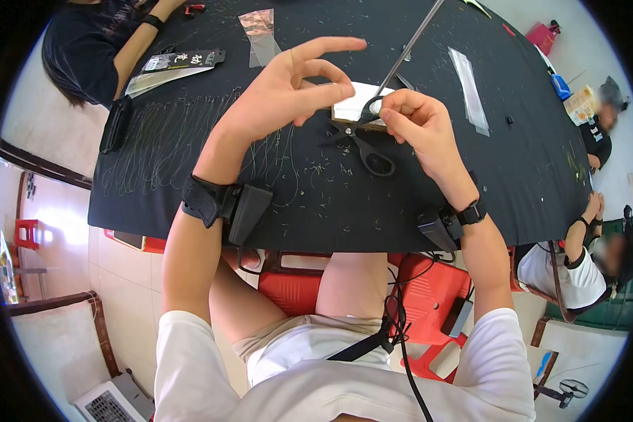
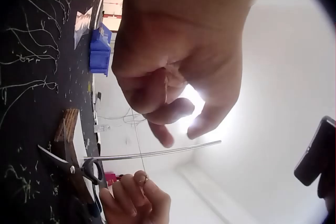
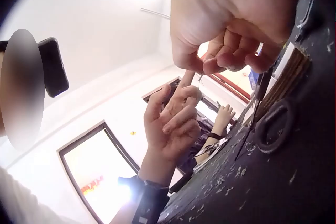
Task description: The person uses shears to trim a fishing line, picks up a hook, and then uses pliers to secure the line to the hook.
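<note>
My left hand (image 1: 278,88) is raised over the table with its index finger stretched out and the other fingers bent. A thin line (image 2: 139,142) runs straight from its curled fingers to my right hand (image 1: 422,123). There thumb and index finger pinch the line, with a tiny knot-like bit at the fingertips in the left wrist view. Below the hands, black-handled scissors (image 1: 378,163) lean against a white-topped block (image 1: 349,105) with a layered brown side. A slim metal rod (image 1: 413,42) rises slantwise from the block, behind the right fingertips.
Many thin looped lines (image 1: 169,144) lie in a row on the black-covered table (image 1: 302,225), among scattered clippings. Clear plastic strips (image 1: 469,91), a printed packet (image 1: 183,61) and a copper-coloured bag (image 1: 258,32) lie farther out. Another person (image 1: 91,53) sits at the far left.
</note>
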Demonstrator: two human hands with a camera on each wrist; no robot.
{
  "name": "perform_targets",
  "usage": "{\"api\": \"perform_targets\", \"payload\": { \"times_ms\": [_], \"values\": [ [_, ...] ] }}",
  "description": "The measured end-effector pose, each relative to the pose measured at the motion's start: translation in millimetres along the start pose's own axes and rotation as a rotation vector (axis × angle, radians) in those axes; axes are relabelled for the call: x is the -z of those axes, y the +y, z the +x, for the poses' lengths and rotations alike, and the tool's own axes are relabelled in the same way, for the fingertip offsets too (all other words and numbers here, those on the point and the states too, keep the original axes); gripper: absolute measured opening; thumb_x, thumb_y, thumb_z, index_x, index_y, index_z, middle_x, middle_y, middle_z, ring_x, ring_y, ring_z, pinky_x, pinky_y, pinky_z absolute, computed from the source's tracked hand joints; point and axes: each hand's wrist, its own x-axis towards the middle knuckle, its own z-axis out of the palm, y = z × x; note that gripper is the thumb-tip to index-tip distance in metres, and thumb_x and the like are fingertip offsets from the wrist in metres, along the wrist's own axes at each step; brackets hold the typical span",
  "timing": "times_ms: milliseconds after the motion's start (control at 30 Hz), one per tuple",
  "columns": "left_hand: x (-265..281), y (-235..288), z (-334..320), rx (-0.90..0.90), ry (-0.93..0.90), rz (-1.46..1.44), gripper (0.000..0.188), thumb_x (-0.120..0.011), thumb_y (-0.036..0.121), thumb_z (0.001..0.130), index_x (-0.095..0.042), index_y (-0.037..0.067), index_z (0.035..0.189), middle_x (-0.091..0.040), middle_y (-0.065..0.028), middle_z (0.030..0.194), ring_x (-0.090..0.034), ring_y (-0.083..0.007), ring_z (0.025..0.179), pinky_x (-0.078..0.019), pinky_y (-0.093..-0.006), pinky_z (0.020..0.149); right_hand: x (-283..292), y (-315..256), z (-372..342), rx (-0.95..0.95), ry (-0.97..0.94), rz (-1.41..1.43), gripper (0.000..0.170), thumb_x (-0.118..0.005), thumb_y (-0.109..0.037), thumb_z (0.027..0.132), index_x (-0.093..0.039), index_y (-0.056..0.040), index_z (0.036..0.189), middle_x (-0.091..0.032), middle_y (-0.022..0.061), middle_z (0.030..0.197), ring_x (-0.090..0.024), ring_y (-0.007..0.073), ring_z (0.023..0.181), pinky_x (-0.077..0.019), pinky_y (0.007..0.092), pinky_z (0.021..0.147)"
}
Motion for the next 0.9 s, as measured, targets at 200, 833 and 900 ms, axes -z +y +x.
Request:
{"api": "perform_targets", "payload": {
  "times_ms": [200,833,900],
  "values": [
    [0,-5,1,0.094,-0.239,0.194,0.039,-0.064,0.008,0.076,-0.054,0.009,0.113,-0.061,0.0035,0.068,-0.033,0.0032,0.043,-0.0235,-0.0140,0.038,-3,0,0,-0.114,-0.024,0.015,0.010,-0.059,-0.011,0.080,-0.061,-0.0028,0.085,-0.059,-0.0002,0.073,-0.052,0.0036,0.063,-0.0395,0.0163,0.054],
    [-5,-12,2,0.016,-0.173,0.252,0.005,-0.062,0.005,0.076,-0.062,0.004,0.081,-0.043,0.0073,0.053,-0.033,0.0021,0.046,-0.0229,-0.0162,0.041,-4,4,1,-0.362,-0.111,0.409,0.013,-0.061,-0.016,0.080,-0.059,-0.0028,0.084,-0.056,0.0023,0.068,-0.051,0.0064,0.055,-0.0430,0.0202,0.053],
    [-6,-11,2,0.024,-0.168,0.223,0.005,-0.062,0.007,0.077,-0.062,0.003,0.080,-0.042,0.0072,0.053,-0.034,0.0016,0.047,-0.0236,-0.0166,0.042,-4,4,1,-0.369,-0.113,0.405,0.013,-0.061,-0.016,0.080,-0.059,-0.0029,0.084,-0.056,0.0021,0.068,-0.051,0.0063,0.055,-0.0429,0.0202,0.053]
  ]
}}
